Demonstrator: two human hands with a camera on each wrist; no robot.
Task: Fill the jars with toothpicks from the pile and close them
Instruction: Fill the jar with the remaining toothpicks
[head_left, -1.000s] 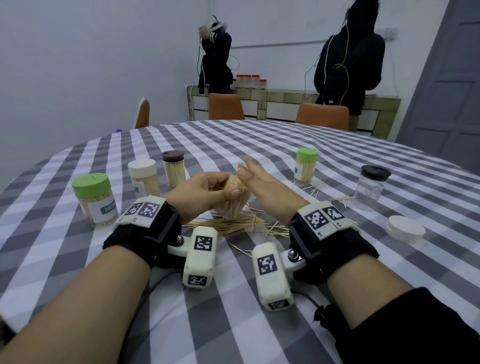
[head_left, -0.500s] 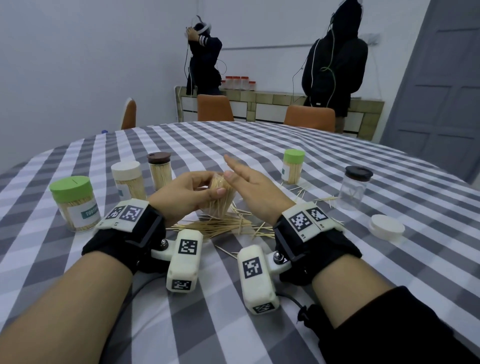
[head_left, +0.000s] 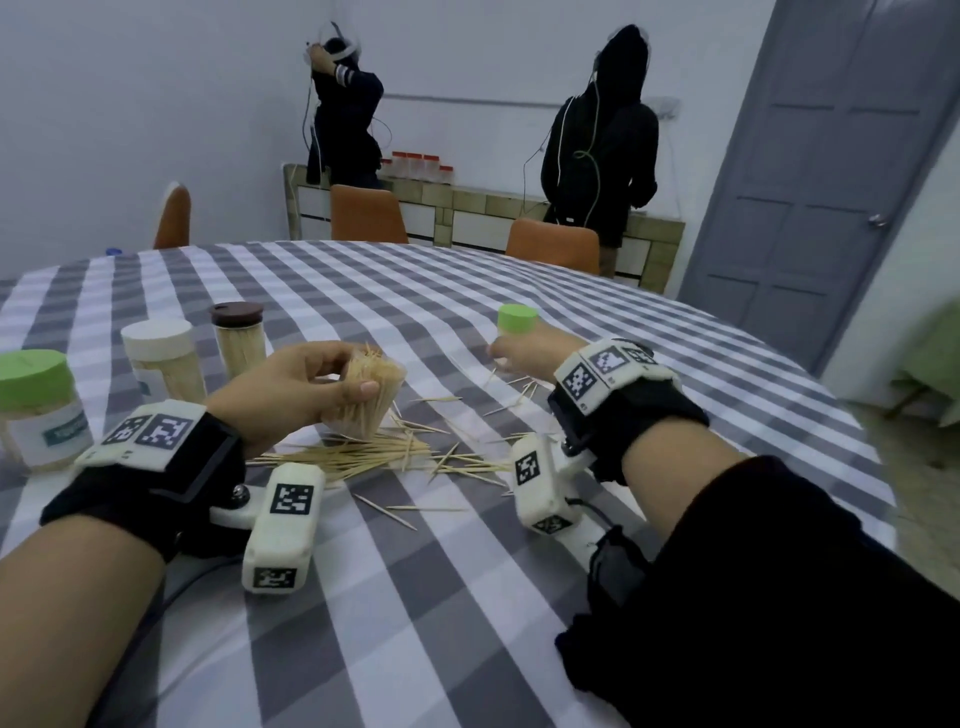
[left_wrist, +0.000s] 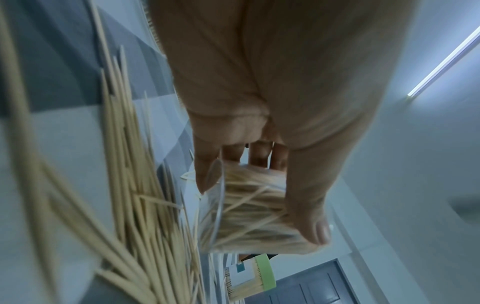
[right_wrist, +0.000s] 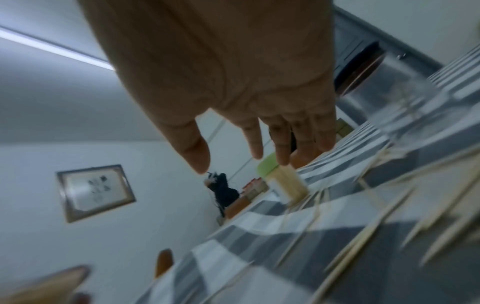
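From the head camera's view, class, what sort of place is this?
Probably a dining room used for recording: a round table under a checked cloth, orange chairs, a tiled counter holding red-lidded jars, and two people wearing cabled gear.

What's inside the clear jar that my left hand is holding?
The clear jar, gripped by the left hand, is packed with wooden toothpicks whose tips stick out of its open, lidless mouth. Fingers cover part of its wall, so the fill near the base cannot be judged.

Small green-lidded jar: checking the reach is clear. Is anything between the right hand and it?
Nothing visible. The open right hand is close to the jar; only loose toothpicks lie on the cloth beneath.
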